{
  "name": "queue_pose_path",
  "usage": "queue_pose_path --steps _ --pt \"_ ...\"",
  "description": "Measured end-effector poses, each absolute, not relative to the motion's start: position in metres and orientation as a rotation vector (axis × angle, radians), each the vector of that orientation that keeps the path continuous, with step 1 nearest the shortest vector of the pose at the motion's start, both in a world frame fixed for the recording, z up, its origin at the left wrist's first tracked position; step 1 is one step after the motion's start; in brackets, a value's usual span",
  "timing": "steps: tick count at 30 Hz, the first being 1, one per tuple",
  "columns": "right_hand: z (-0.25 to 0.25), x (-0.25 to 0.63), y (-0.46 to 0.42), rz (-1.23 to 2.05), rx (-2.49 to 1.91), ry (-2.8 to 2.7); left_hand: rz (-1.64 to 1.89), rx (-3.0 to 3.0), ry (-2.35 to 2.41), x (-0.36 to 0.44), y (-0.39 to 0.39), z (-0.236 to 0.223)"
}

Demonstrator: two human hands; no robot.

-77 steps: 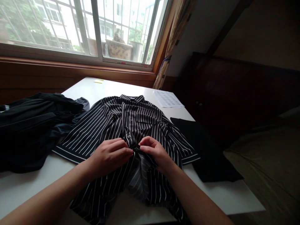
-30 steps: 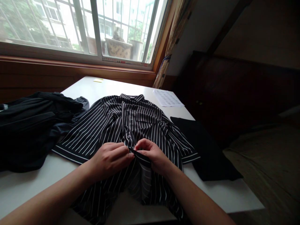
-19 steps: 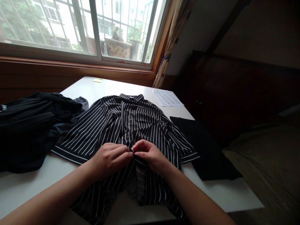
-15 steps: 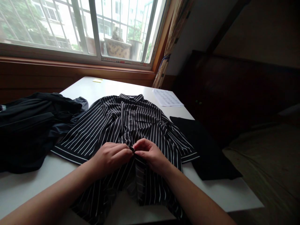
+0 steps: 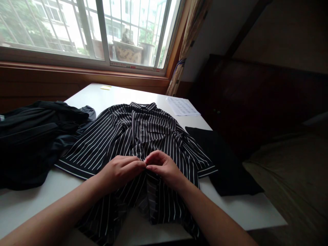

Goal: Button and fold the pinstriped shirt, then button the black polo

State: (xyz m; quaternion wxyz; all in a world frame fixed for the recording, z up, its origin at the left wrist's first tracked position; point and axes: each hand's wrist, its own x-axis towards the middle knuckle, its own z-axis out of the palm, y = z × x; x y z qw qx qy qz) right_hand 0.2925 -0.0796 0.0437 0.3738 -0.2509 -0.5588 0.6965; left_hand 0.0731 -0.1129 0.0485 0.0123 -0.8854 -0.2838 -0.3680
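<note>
A black shirt with white stripes (image 5: 164, 136) lies spread on the white table, its collar toward the window and its hem toward me. Along its front runs a placket with a small button (image 5: 142, 130) showing on the chest. My left hand (image 5: 123, 171) pinches the shirt's front edge at the lower placket. Fingertip to fingertip with it, my right hand (image 5: 162, 167) pinches the same spot from the other side. Whatever button or hole lies between the fingers is hidden. Below the hands the two front panels hang apart.
Dark crumpled clothes (image 5: 33, 136) lie on the left of the white table (image 5: 230, 212). A folded black cloth (image 5: 225, 164) is at the right edge, with printed paper sheets (image 5: 182, 106) behind it. A yellow slip (image 5: 105, 87) lies near the window (image 5: 133, 34).
My fingertips have closed tighter together over the placket, and the dark bit of fabric that stood up between them is now covered. The shirt lies as before.
</note>
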Motion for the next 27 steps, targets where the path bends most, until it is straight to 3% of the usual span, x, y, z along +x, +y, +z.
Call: queue_pose_path --steps 27 --pt "0.0494 0.2958 -0.0808 1.727 -0.802 -1.562 -1.173 -2.706 -0.811 0.0735 -0.1151 0.0544"
